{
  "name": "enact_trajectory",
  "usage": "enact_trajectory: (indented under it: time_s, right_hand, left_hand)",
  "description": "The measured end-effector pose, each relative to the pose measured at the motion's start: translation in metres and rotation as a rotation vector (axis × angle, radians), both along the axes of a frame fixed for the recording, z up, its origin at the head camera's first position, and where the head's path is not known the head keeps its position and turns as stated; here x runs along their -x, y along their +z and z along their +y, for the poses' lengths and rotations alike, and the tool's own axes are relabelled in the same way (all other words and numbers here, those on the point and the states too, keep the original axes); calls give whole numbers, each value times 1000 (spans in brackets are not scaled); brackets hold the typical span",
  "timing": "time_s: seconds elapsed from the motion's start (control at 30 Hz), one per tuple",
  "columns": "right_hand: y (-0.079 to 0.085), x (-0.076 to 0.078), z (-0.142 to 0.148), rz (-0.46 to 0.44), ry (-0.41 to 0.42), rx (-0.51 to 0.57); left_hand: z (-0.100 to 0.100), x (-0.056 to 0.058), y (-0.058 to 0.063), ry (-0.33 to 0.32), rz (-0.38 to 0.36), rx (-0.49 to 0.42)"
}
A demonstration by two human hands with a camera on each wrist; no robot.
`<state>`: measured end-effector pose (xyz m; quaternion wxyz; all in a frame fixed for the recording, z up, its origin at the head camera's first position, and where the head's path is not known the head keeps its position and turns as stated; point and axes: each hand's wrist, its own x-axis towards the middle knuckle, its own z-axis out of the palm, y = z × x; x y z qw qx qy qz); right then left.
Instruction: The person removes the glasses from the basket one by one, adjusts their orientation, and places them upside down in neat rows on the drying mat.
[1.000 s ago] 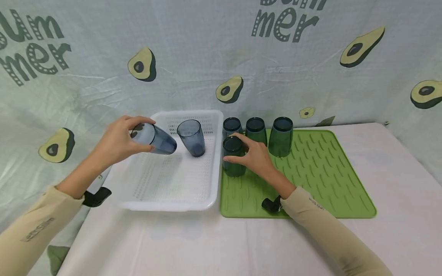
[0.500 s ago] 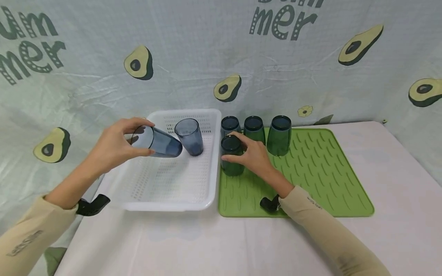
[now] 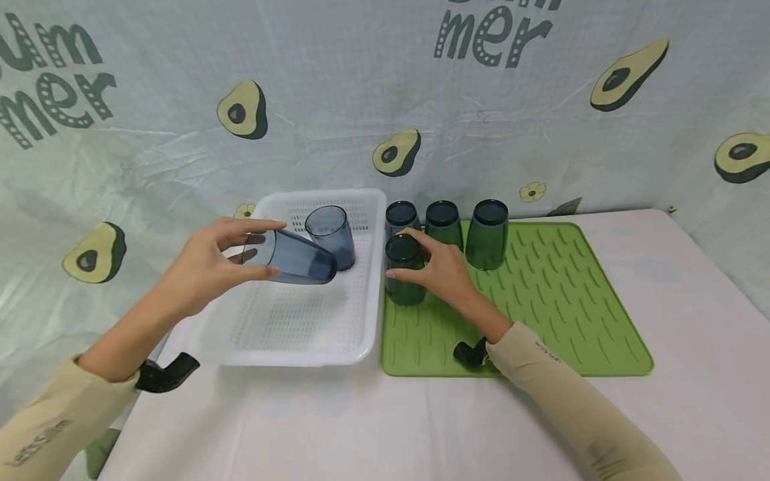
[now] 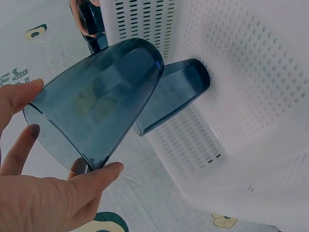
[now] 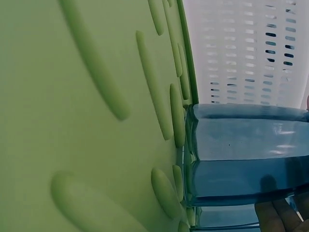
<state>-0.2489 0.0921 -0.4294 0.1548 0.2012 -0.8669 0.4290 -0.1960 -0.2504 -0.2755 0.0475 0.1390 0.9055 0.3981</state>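
My left hand [image 3: 207, 274] grips a blue drinking glass [image 3: 303, 259] near its rim, above the white basket [image 3: 283, 357]. The glass lies tilted on its side, its base toward the right. Behind it, another blue glass [image 3: 329, 224] stands rim up in the basket, partly covered by the held one. On the green mat [image 3: 541, 321], my right hand [image 3: 445, 274] holds an upside-down glass [image 3: 404, 280] between thumb and fingers at the mat's left edge. In the right wrist view this glass [image 5: 241, 145] meets the mat's surface.
Three more upside-down glasses [image 3: 488, 240] stand in a row along the back of the mat. A printed avocado cloth [image 3: 337, 87] hangs behind the table. The basket's right wall borders the mat closely.
My left hand has moved to the right with its glass, which now tilts closer to level and overlaps the glass in the basket. The right hand stays in place on its glass.
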Motion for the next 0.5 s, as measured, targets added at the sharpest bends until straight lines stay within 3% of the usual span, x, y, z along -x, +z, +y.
enact_trajectory:
  time_s: [0.13, 0.33, 0.5]
  right_hand:
    - [1, 0, 0, 2, -6, -6]
    - [2, 0, 0, -7, -2, -20]
    - [3, -1, -1, -10, -2, -23]
  left_hand:
    - [4, -6, 4, -13, 4, -7]
    - [7, -10, 7, -55, 89, 13]
    - [9, -12, 4, -58, 80, -24]
